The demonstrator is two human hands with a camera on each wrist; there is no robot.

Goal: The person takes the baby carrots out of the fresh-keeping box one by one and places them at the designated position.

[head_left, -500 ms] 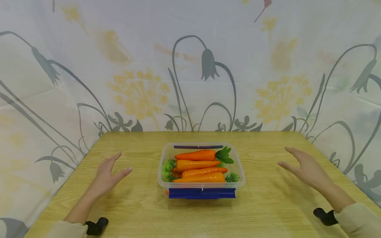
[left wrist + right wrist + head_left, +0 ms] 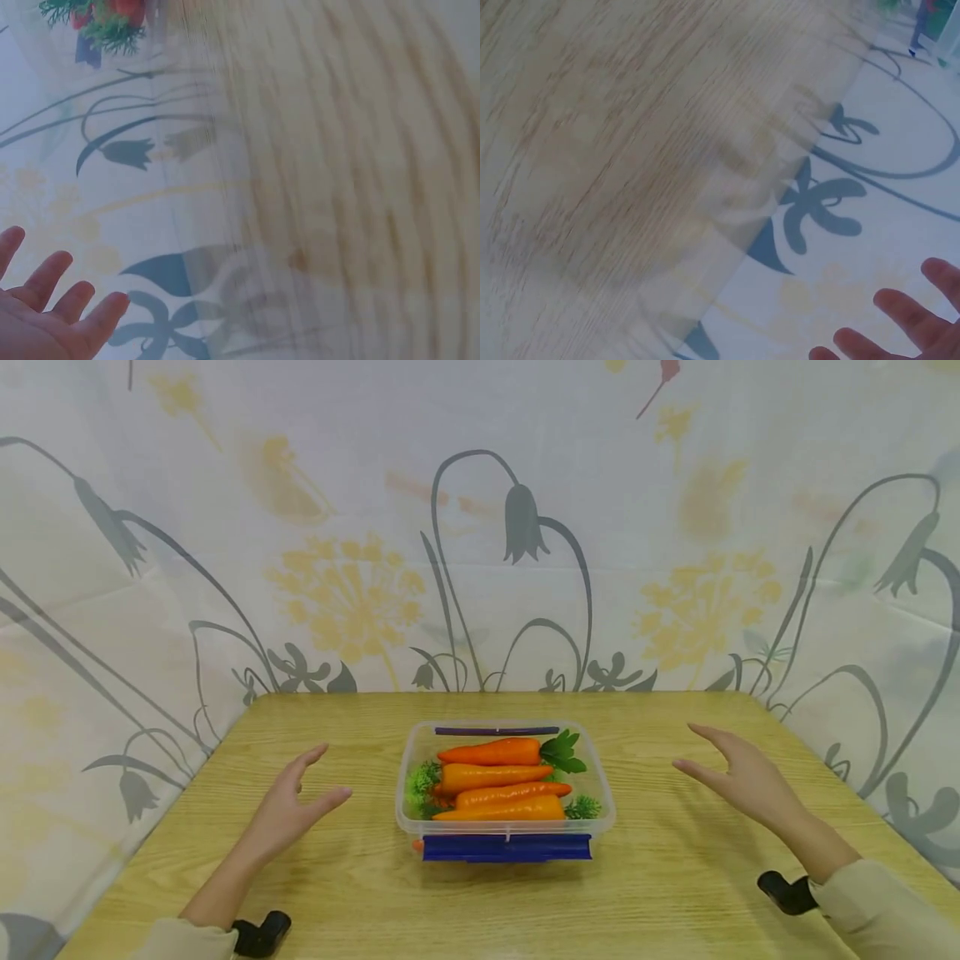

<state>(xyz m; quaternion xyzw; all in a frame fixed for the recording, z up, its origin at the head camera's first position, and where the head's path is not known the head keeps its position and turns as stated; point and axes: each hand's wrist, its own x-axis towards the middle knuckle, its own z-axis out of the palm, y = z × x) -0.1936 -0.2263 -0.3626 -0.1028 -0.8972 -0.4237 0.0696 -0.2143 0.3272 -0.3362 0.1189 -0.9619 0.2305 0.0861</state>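
A clear plastic food container (image 2: 606,822) stands mid-table without a lid over it, blue flaps (image 2: 507,847) at its front and back sides. Several orange carrots (image 2: 498,775) lie in it among green leafy sprigs (image 2: 561,752). To its left my left hand (image 2: 288,806) hovers above the table, fingers extended and thumb spread apart. My right hand (image 2: 753,781) is held likewise on the other side. Neither touches the container. Spread fingers (image 2: 101,319) show in the left wrist view, and more fingers (image 2: 911,311) in the right wrist view.
The wooden table (image 2: 345,893) runs back to a hanging cloth (image 2: 480,610) printed with grey and yellow flowers, which also flanks both sides. A black strap mount (image 2: 262,933) sits on the left wrist, another mount (image 2: 786,892) on the right.
Both hands have come inward, the left moving right and the right moving left, each nearer the container. The container and carrots stay in place.
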